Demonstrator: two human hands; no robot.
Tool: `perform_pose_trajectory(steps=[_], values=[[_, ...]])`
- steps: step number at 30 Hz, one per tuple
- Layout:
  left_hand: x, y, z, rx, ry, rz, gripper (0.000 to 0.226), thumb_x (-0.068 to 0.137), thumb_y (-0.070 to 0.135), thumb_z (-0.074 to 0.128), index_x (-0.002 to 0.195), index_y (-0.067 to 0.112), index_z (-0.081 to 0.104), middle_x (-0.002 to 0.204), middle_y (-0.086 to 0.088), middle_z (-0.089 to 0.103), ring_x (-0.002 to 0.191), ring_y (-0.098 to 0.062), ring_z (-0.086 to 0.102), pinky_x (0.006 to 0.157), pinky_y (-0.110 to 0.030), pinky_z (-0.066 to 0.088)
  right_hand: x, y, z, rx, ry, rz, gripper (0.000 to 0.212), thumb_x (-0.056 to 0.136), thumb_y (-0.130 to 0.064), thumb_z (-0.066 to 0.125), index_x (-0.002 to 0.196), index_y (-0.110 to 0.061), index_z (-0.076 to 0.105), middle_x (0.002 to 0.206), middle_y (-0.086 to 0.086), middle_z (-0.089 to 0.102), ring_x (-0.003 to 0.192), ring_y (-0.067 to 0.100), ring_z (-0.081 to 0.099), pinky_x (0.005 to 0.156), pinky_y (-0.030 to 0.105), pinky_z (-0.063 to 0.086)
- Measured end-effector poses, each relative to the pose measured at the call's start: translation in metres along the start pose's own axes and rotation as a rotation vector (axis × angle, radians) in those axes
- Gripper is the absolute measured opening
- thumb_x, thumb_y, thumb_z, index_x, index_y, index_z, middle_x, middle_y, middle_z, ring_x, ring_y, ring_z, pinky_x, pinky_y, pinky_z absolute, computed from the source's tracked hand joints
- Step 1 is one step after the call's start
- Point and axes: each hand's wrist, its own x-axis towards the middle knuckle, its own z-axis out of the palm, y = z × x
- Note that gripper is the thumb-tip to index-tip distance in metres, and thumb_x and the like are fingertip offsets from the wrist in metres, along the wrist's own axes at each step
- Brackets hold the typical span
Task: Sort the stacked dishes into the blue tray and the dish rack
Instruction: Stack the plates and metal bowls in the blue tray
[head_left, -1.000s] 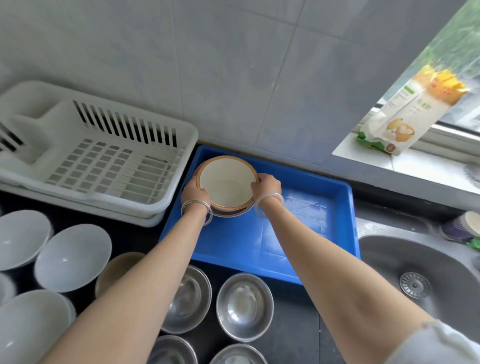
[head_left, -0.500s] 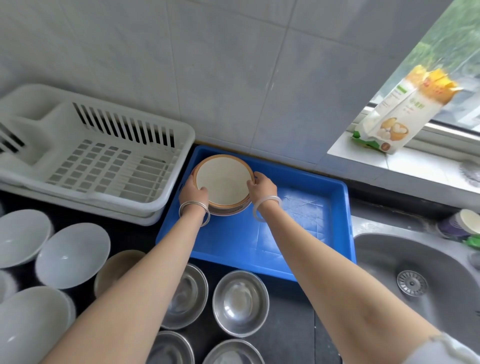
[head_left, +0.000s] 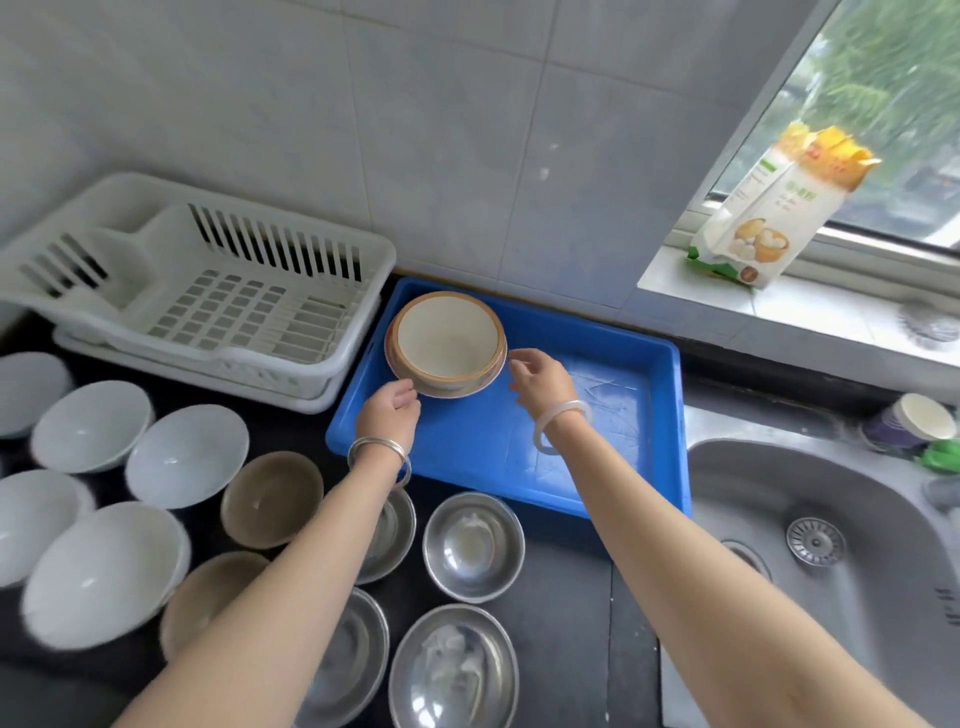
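Head view shows the brown-rimmed bowl stack (head_left: 448, 344) sitting in the far left corner of the blue tray (head_left: 613, 415), with both hands empty beside it. The left hand (head_left: 388, 413), fingers loosely curled, touches or nearly touches its near rim; the right hand (head_left: 540, 383), fingers spread, hovers just right of it. Remaining bowls (head_left: 184, 454) lie on the worktop behind the wrists, nearer the left hand, so the next reach likely goes back and left; the dish rack (head_left: 208, 291) stands empty.

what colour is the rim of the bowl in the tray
Brown, around a cream inside; the bowl shows best in the head view.
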Motion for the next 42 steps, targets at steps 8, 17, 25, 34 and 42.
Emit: perform_pose_trajectory(steps=[8,17,25,34,42], values=[[-0.093,-0.065,-0.003,-0.001,-0.06,-0.096,0.023,0.085,0.005,0.059,0.108,0.005,0.063,0.106,-0.017,0.069,0.097,-0.027,0.064,0.092,-0.035,0.049,-0.082,0.054,-0.01,0.079,-0.111,0.024,0.014,0.092,-0.022,0.046,0.094,-0.024,0.059,0.095,0.001,0.066,0.078,0.018,0.064,0.075,0.035,0.05],[-0.135,-0.104,-0.002,0.276,-0.187,-0.153,0.032,0.082,0.0,0.058,0.112,0.011,0.062,0.111,-0.007,0.068,0.096,-0.016,0.062,0.086,-0.024,0.046,-0.136,0.116,0.006,-0.24,-0.144,0.229,0.013,0.085,-0.031,0.054,0.094,-0.021,0.056,0.085,-0.001,0.064,0.074,0.018,0.061,0.061,0.026,0.043],[-0.132,-0.113,-0.003,0.409,-0.297,-0.168,0.019,0.08,0.003,0.064,0.094,0.015,0.068,0.093,-0.001,0.071,0.087,-0.013,0.064,0.082,-0.023,0.048,-0.131,0.123,0.014,-0.055,-0.112,0.369,0.015,0.087,-0.013,0.058,0.101,-0.013,0.064,0.079,0.002,0.065,0.06,0.014,0.066,0.07,0.033,0.06],[-0.132,-0.113,0.0,0.483,-0.303,-0.134,0.018,0.082,0.01,0.061,0.094,0.019,0.072,0.093,0.0,0.073,0.089,-0.016,0.065,0.085,-0.026,0.051,-0.15,0.117,-0.006,0.086,-0.048,0.364,0.015,0.087,-0.005,0.055,0.084,-0.016,0.065,0.079,0.003,0.068,0.062,0.015,0.069,0.048,0.017,0.055],[-0.12,-0.101,0.014,0.317,-0.253,-0.119,0.022,0.08,0.015,0.07,0.101,0.008,0.07,0.103,-0.008,0.071,0.096,-0.021,0.064,0.084,-0.026,0.045,-0.154,0.111,-0.029,0.112,0.001,0.277,0.013,0.084,-0.006,0.058,0.083,-0.013,0.07,0.071,0.0,0.069,0.051,0.007,0.067,0.054,0.025,0.058]])
